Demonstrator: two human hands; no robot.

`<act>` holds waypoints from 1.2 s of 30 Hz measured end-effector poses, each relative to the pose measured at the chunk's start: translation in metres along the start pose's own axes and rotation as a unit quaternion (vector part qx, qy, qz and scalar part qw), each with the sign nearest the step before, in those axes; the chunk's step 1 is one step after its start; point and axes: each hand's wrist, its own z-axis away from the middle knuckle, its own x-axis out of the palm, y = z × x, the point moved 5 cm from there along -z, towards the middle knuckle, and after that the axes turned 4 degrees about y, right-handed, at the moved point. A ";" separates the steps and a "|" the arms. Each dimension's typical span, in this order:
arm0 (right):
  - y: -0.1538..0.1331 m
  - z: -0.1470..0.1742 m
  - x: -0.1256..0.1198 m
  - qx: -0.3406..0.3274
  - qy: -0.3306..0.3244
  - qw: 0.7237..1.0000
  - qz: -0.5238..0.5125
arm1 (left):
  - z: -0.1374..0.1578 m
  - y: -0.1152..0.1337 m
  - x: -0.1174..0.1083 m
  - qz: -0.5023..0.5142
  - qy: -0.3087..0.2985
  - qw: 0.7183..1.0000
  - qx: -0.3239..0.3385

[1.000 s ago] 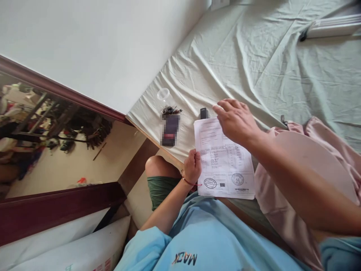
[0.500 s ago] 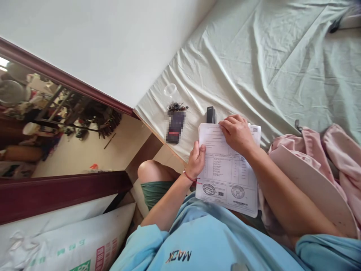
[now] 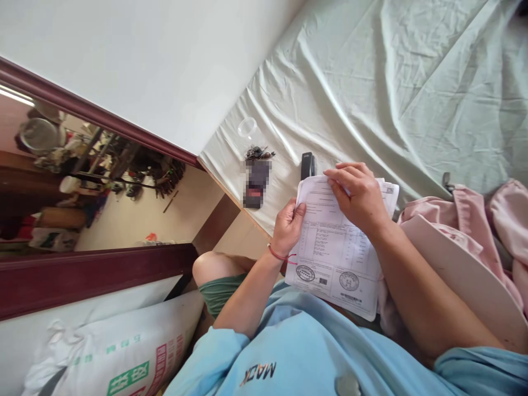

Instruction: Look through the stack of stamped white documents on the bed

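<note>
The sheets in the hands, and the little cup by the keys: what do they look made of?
The sheets look like thin matte white paper: printed tables, round stamps, and top corners curling under the right hand while the left hand pinches the edge. The cup looks like clear glossy plastic, since the bedsheet shows through it; it could be glass.

Left hand (image 3: 289, 225) curled, thumb up; right hand (image 3: 358, 192) palm-down, fingers seemingly pinched.

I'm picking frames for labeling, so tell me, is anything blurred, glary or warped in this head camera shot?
Head view: soft daylight, no hard glare; a pixelated patch hides one dark item on the sheet; wall and doorframe tilt from wide-angle warp; print on the papers too small to read.
</note>
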 end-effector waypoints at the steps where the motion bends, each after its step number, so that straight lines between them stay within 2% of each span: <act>1: -0.001 0.000 -0.001 -0.005 0.009 1.000 -0.010 | 0.000 0.001 0.000 -0.001 0.001 1.000 0.001; 6: -0.005 0.002 -0.008 -0.028 0.083 0.996 -0.028 | 0.003 0.003 0.001 0.018 0.003 1.000 -0.013; 8: -0.006 0.002 -0.009 -0.030 0.092 0.995 -0.010 | 0.003 0.003 -0.001 0.034 0.012 0.999 -0.016; 17: -0.013 -0.001 -0.015 -0.027 0.076 0.996 0.049 | -0.001 -0.005 -0.007 0.093 0.051 0.994 -0.039; 19: -0.016 -0.001 -0.014 -0.033 0.057 0.997 0.043 | -0.002 0.000 -0.011 0.064 0.062 0.996 -0.017; 23: -0.018 0.000 -0.011 -0.018 0.026 0.999 0.044 | 0.000 0.024 -0.020 -0.070 0.091 0.991 0.063; 27: -0.020 0.000 -0.012 0.001 0.020 0.998 0.066 | 0.009 0.040 -0.017 -0.125 0.074 0.984 0.105; 36: -0.021 0.000 -0.012 -0.007 0.027 0.998 0.062 | 0.017 0.030 -0.005 -0.062 0.060 0.994 0.064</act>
